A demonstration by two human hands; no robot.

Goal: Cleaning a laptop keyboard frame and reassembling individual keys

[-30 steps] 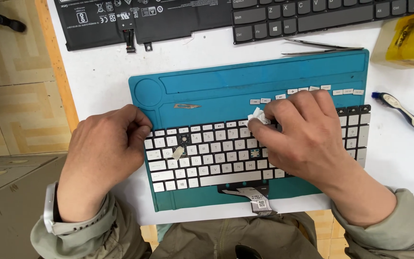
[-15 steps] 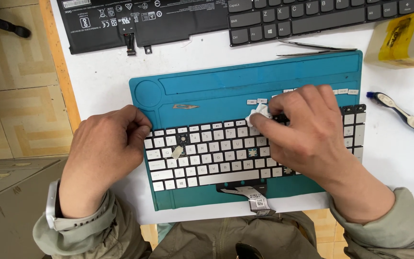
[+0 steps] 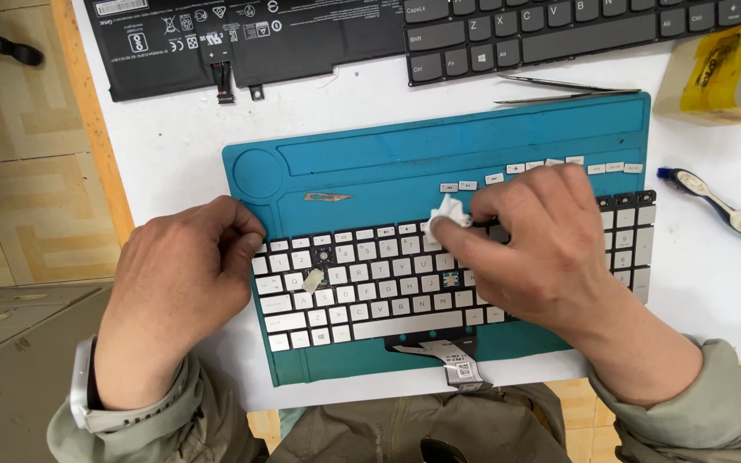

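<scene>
A: What's the biggest thing on the white table (image 3: 173,163)?

B: The teal work mat (image 3: 370,167), a flat, rubbery-looking rectangle with a round recess in its far-left corner and a long shallow tray along the far edge. Its long side runs left to right.

A: And on it?

B: A bare laptop keyboard (image 3: 370,283) with white, square, matte keys on a dark backing. It lies flat on the near half of the mat, long axis left to right like the mat, with the space bar towards the person. A few keys are missing, leaving dark sockets, and one loose cap (image 3: 312,279) sits tilted on the left part. A flat ribbon cable (image 3: 448,358) hangs from its near edge.

A: The hands?

B: The left hand (image 3: 177,287) is curled, fingers bent down on the keyboard's left end, pressing it in place. The right hand (image 3: 542,249) pinches a small crumpled white wad (image 3: 448,212) between thumb and fingertips, held against the top key rows right of centre.

A: Smaller bits?

B: A row of loose white keycaps (image 3: 516,169) lies on the mat beyond the right hand. Metal tweezers (image 3: 559,90) rest at the mat's far edge, and a toothbrush (image 3: 718,210) with a blue handle lies to the right. Beyond are a black battery pack (image 3: 216,43) and a dark grey keyboard (image 3: 576,30).
</scene>
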